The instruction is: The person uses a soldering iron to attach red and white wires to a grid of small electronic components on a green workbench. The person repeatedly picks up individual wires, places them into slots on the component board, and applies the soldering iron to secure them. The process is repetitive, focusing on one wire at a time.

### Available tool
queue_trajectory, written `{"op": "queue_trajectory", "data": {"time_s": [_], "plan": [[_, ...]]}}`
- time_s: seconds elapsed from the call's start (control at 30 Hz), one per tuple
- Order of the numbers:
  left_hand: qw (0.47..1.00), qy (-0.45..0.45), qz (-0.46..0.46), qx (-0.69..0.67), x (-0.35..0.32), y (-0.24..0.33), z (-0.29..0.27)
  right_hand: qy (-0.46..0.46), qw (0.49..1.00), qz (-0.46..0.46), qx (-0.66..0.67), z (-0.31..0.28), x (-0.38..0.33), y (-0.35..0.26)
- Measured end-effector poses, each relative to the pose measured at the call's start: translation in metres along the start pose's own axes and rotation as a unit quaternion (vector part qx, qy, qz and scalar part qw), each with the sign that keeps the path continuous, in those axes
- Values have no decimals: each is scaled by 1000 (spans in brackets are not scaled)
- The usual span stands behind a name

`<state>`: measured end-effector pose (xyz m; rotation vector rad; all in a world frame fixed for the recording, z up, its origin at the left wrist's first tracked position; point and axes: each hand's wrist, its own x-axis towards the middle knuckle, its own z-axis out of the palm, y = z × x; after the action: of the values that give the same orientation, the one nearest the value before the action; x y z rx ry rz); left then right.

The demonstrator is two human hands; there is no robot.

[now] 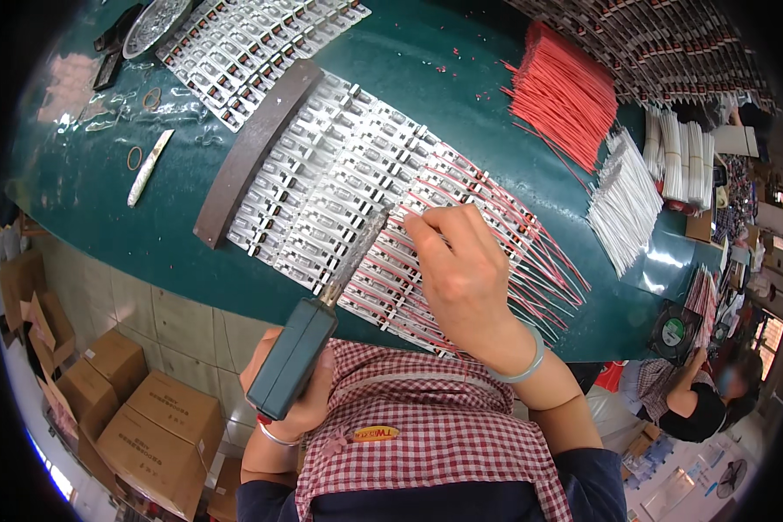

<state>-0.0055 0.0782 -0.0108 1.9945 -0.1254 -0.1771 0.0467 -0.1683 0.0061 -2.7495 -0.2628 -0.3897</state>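
My left hand (pixel 274 383) is wrapped round a dark green soldering gun (pixel 294 358), its metal tip pointing up over rows of small white-and-silver parts (pixel 322 174). Thin red and white wires (pixel 539 270) lie across the right side of these rows, their loose ends fanning out to the right. Above the wires, my right hand (pixel 463 261) has thumb and index finger pinched together at the end of a wire, close to the gun's tip. The exact contact point is too small to make out. A curved dark brown bar (pixel 257 157) rests along the rows' left end.
On the green table (pixel 409 52) lie a red wire pile (pixel 565 96), a white wire pile (pixel 625 204), more part rows (pixel 261 43), a white-handled cutter (pixel 150 168) and a metal dish (pixel 155 26). Cardboard boxes (pixel 152 444) stand lower left. Another person (pixel 692 400) sits at right.
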Motion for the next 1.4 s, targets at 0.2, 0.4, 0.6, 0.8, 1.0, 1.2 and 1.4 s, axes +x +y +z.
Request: {"op": "queue_trajectory", "data": {"time_s": [0.2,0.4,0.6,0.8,1.0,1.2,1.4], "plan": [[999,-6,51,6,7,0,3,4,1000,-1,-4,1,0,0],[1000,-8,21,4,3,1,2,8,1000,-5,-4,1,0,0],[980,80,-100,-155,-10,7,-11,10,1000,-3,-2,1,0,0],[887,59,-170,-426,14,38,-19,8,1000,-1,3,1,-1,0],[957,-19,-92,-276,2,13,-8,31,999,-9,10,-3,1,2],[985,-25,-114,-124,-4,7,-3,30,999,5,19,0,2,7],[997,8,-19,-80,12,10,6,36,999,9,20,3,1,7]]}}
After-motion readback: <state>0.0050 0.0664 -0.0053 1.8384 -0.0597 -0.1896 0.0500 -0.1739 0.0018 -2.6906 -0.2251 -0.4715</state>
